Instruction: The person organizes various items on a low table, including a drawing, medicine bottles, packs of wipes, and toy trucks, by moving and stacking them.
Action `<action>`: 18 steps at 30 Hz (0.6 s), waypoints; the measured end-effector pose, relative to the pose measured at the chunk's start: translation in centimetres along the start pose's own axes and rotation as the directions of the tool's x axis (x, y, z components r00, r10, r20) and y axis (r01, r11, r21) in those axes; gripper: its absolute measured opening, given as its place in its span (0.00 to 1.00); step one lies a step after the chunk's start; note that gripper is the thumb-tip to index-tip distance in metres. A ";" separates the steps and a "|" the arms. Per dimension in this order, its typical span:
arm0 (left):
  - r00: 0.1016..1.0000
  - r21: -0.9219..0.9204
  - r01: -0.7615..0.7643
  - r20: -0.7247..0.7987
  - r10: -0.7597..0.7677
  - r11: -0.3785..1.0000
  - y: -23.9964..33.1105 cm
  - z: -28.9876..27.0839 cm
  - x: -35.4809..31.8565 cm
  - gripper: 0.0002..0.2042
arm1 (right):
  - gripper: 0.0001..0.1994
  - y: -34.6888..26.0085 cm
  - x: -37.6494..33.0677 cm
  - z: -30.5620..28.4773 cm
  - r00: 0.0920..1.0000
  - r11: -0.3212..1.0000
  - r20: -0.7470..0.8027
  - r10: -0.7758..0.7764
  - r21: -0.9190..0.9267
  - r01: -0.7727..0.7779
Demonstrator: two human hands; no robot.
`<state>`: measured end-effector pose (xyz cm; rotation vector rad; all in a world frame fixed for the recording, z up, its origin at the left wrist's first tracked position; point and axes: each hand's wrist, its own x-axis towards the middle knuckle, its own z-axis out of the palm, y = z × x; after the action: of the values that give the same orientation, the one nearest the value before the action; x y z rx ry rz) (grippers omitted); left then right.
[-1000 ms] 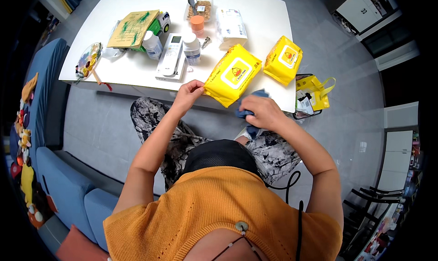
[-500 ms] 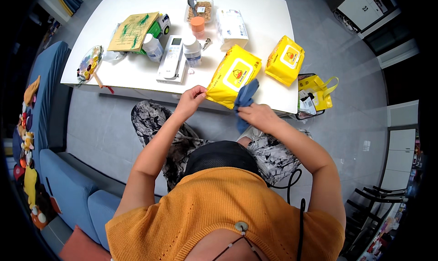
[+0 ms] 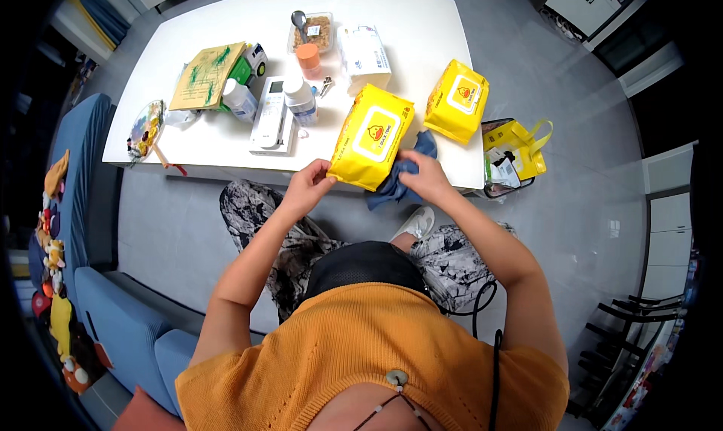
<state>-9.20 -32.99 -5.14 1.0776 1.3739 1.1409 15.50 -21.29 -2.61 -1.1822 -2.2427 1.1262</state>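
Note:
A yellow pack of wipes [image 3: 371, 136] lies tilted at the near edge of the white table [image 3: 422, 32]. My left hand [image 3: 308, 187] pinches its lower left corner. My right hand [image 3: 423, 174] presses a dark blue cloth [image 3: 394, 184] against the table edge, just right of the pack. Part of the cloth hangs down below the edge. A second yellow pack of wipes [image 3: 458, 101] lies further right on the table.
On the table stand a white remote-like device [image 3: 271, 117], two small white bottles [image 3: 300, 98], an orange cup [image 3: 308, 57], a food tub with a spoon [image 3: 312, 33], a white pack [image 3: 364, 53], a green toy truck [image 3: 245, 63]. A yellow bag [image 3: 516, 148] sits on the floor right. Blue sofa [image 3: 75, 227] at left.
The pack has been lifted and turned more upright at the table edge. My right hand has moved the blue cloth from under the pack to its right side.

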 end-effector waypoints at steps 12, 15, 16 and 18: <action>0.978 -0.204 0.014 -0.201 -0.055 0.979 -0.4 2.7 -0.3 0.11 | 0.27 2.2 2.7 -3.9 0.988 0.977 0.041 0.151 0.148 -0.155; 0.907 -0.259 0.046 -0.393 -0.149 0.965 0.1 4.0 -1.2 0.14 | 0.27 0.8 4.6 -4.1 0.992 0.996 -0.094 0.085 0.016 -0.084; 0.890 -0.326 0.051 -0.413 -0.191 0.944 0.4 4.4 -1.5 0.15 | 0.27 0.4 5.5 -4.1 0.989 0.998 -0.136 0.063 -0.021 -0.067; 0.845 -0.455 0.050 -0.455 -0.281 0.889 0.9 5.1 -2.2 0.17 | 0.26 -1.7 7.4 -4.7 0.987 0.976 -0.104 0.125 -0.163 -0.141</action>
<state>-3.91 -34.54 -4.19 0.3258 1.4802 1.5737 13.27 -13.62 1.33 -1.4419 -2.2525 0.9197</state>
